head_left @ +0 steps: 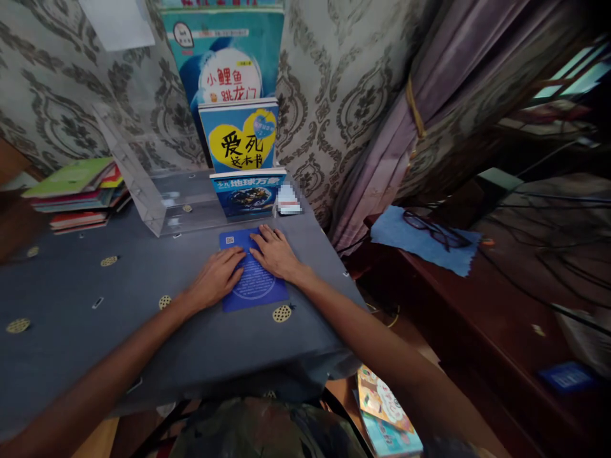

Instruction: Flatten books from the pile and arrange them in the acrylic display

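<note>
A blue booklet (252, 286) with pale print and a small square code lies flat on the grey tablecloth (191, 343). My left hand (219, 277) rests on its left side, fingers stretched out. On its upper right lies my right hand (277, 253), fingers spread and flat. Neither hand grips anything. Just behind the booklet, a clear acrylic stand (155, 213) holds a column of upright books. The front one is a dark blue book (248, 197); a book with a yellow heart (241, 140) and a teal book (224, 57) rise behind it.
A stack of books (81, 191) sits at the table's left back. To the right, a dark red desk (410, 292) bears a blue cloth (424, 238) with glasses (436, 230), and several cables. More books (386, 413) lie low at the right. A tied curtain (377, 172) hangs beside the patterned wall.
</note>
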Available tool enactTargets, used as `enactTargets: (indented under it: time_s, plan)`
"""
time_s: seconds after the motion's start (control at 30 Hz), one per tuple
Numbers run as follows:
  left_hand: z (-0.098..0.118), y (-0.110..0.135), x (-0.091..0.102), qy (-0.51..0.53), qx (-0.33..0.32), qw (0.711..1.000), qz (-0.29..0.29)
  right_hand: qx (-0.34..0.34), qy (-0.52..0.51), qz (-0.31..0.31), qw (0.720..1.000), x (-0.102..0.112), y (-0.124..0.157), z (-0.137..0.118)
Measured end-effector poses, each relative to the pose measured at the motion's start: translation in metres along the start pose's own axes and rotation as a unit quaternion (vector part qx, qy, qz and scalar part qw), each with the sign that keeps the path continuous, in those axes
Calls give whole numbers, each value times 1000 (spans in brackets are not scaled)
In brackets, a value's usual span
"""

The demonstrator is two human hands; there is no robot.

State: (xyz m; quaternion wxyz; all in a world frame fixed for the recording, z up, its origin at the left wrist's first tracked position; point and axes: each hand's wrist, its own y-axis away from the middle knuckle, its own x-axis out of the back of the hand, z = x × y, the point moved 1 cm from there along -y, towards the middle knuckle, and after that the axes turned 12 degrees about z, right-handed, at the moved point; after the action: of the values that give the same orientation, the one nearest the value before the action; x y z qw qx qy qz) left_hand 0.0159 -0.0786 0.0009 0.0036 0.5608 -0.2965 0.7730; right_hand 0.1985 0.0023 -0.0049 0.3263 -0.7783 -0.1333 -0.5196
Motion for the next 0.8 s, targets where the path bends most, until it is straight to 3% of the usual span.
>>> enactTargets:
  time_s: [0.17,0.37,0.8]
  plan:
    - [-20,-35,-30,-52,35,998,-2,9,6,3,1000,1,0,0]
    - [-22,-36,-33,-56,25,998,14,15,-2,4,1000,3,7,1]
    - [-19,-35,-32,-58,30,998,6,85,-28,-53,995,34,109,-18]
